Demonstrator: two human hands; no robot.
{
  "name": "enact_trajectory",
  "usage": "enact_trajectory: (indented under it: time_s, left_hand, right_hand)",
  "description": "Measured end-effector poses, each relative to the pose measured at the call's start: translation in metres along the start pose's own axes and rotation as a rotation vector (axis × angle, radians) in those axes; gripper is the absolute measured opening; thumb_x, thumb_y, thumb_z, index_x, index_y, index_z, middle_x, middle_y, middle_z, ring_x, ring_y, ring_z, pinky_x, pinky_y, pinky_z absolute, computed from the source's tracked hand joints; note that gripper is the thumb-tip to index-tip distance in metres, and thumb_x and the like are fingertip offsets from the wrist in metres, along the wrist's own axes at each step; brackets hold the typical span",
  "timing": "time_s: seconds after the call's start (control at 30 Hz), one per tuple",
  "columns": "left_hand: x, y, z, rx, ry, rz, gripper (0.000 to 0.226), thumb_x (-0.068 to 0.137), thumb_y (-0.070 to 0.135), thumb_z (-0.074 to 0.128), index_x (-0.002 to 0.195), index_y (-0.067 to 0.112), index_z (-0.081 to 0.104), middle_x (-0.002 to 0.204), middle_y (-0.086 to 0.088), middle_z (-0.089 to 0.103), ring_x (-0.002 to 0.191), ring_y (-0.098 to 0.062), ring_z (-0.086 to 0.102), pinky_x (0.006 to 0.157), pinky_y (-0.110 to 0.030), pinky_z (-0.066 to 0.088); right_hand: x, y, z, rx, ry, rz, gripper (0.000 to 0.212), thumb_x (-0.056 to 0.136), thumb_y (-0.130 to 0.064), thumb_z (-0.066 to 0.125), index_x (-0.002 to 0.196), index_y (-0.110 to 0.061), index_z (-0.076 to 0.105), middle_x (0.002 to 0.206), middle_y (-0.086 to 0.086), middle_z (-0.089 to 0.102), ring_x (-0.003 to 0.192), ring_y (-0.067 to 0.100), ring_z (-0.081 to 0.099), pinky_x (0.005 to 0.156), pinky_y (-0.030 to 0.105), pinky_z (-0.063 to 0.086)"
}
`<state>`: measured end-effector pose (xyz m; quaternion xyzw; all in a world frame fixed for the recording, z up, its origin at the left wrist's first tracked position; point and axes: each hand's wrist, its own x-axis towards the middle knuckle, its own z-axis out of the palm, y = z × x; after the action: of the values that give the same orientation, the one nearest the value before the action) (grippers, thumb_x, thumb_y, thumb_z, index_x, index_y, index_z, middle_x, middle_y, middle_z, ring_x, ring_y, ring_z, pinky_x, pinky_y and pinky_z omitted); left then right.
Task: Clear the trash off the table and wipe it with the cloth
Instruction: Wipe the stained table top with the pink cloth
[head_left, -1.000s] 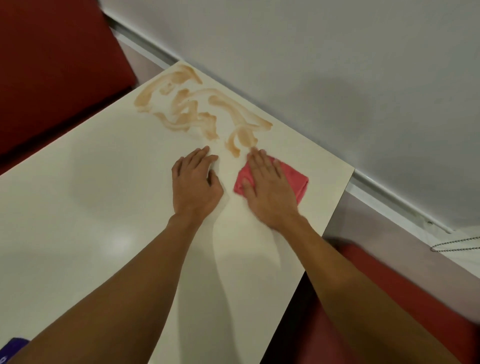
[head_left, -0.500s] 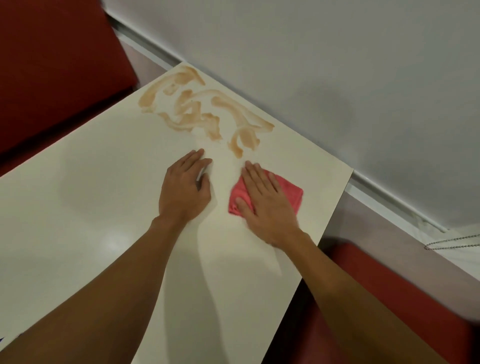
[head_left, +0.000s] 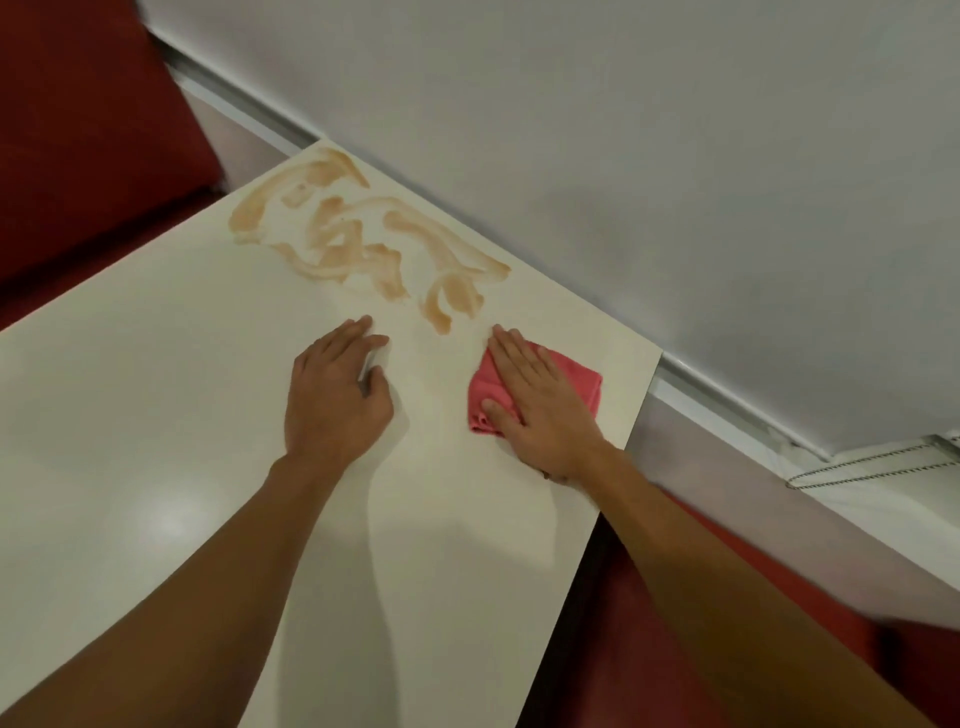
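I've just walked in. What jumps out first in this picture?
The brown smear swirled across the far corner of the cream table, by the grey wall, catches the eye first. Next comes the pink cloth near the table's right edge, with the right hand pressed flat on it, just short of the smear. The left hand rests flat on the table beside it.

Glossy smooth table (head_left: 156, 415), soft pink cloth (head_left: 576, 384), smeared brown stain (head_left: 363, 244).
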<state>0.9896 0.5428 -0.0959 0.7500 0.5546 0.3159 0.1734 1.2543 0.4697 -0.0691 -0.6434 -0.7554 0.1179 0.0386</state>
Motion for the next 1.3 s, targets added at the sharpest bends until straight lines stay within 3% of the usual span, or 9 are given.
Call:
enact_trajectory:
  time_s: [0.1,0.2,0.33,0.53,0.63,0.8,0.97,1.17,1.3]
  left_hand:
    - [0.006,0.007,0.000,-0.070,0.027,-0.071,0.040,0.089,0.014,0.054,0.124,0.015,0.072,0.141,0.001,0.066,0.135,-0.022,0.056,0.114,-0.051,0.044]
    - [0.017,0.008,0.003,-0.030,0.033,-0.078,0.044,0.091,0.017,0.051,0.132,0.011,0.069,0.148,-0.006,0.061,0.143,-0.024,0.050,0.120,-0.051,0.037]
    - [0.033,0.003,0.005,0.076,-0.028,-0.098,0.047,0.099,0.016,0.055,0.145,0.010,0.059,0.161,-0.007,0.047,0.154,-0.022,0.035,0.129,-0.046,0.018]
    - [0.031,0.004,0.006,0.157,-0.035,-0.113,0.050,0.103,0.023,0.048,0.152,0.014,0.052,0.167,-0.001,0.038,0.157,-0.015,0.027,0.131,-0.041,0.011]
    - [0.032,0.005,0.006,0.151,-0.034,-0.111,0.051,0.102,0.024,0.048,0.151,0.014,0.053,0.166,-0.001,0.040,0.156,-0.014,0.028,0.130,-0.041,0.013]
    - [0.031,0.008,0.005,0.158,-0.027,-0.111,0.056,0.098,0.030,0.040,0.149,0.013,0.055,0.164,-0.001,0.042,0.155,-0.014,0.031,0.130,-0.043,0.017]
    - [0.032,0.008,0.005,0.160,-0.007,-0.123,0.055,0.098,0.029,0.041,0.149,0.015,0.057,0.163,-0.001,0.044,0.155,-0.014,0.031,0.130,-0.042,0.017]
    - [0.031,0.007,0.008,0.181,-0.001,-0.116,0.053,0.099,0.030,0.043,0.148,0.016,0.058,0.163,0.001,0.045,0.154,-0.013,0.034,0.129,-0.042,0.020]
    - [0.032,0.006,0.008,0.188,0.011,-0.109,0.053,0.098,0.029,0.044,0.147,0.016,0.059,0.162,0.001,0.046,0.153,-0.014,0.035,0.128,-0.043,0.022]
  right_hand:
    - [-0.004,-0.010,-0.001,0.156,0.011,0.192,0.085,0.107,-0.062,0.032,0.167,-0.020,-0.011,0.174,-0.009,-0.020,0.158,0.003,-0.021,0.131,0.033,-0.008]
    - [0.004,-0.034,0.010,0.163,0.109,0.381,0.080,0.106,-0.065,0.011,0.168,-0.018,-0.007,0.175,-0.005,-0.014,0.159,0.006,-0.018,0.131,0.037,-0.006]
    - [0.014,-0.028,0.022,-0.010,0.179,0.406,0.074,0.108,-0.057,0.010,0.169,-0.015,0.000,0.176,-0.001,-0.004,0.162,0.012,-0.009,0.132,0.039,0.000]
    - [0.083,0.003,0.004,-0.027,0.165,0.537,0.065,0.112,-0.044,0.009,0.168,-0.012,0.001,0.177,0.004,-0.002,0.163,0.018,-0.005,0.132,0.041,-0.003]
    - [0.117,0.007,-0.002,-0.056,0.132,0.481,0.063,0.112,-0.040,0.008,0.168,-0.011,0.000,0.177,0.005,-0.003,0.162,0.018,-0.006,0.132,0.040,-0.003]
    - [0.081,0.025,-0.005,-0.030,0.071,0.158,0.061,0.111,-0.045,0.005,0.169,-0.025,0.003,0.176,-0.009,-0.001,0.161,0.006,-0.008,0.132,0.036,-0.002]
    - [0.126,0.015,-0.003,-0.078,0.132,0.457,0.063,0.111,-0.038,0.005,0.168,-0.013,0.001,0.177,0.004,-0.001,0.163,0.018,-0.005,0.132,0.042,0.000]
    - [0.077,0.018,-0.004,-0.032,0.054,0.054,0.061,0.112,-0.046,0.006,0.169,-0.027,0.000,0.176,-0.010,-0.005,0.160,0.005,-0.012,0.132,0.036,-0.003]
    - [0.111,0.021,-0.004,-0.073,0.136,0.382,0.065,0.109,-0.043,0.004,0.169,-0.015,0.003,0.177,0.003,0.001,0.163,0.017,-0.003,0.132,0.041,-0.001]
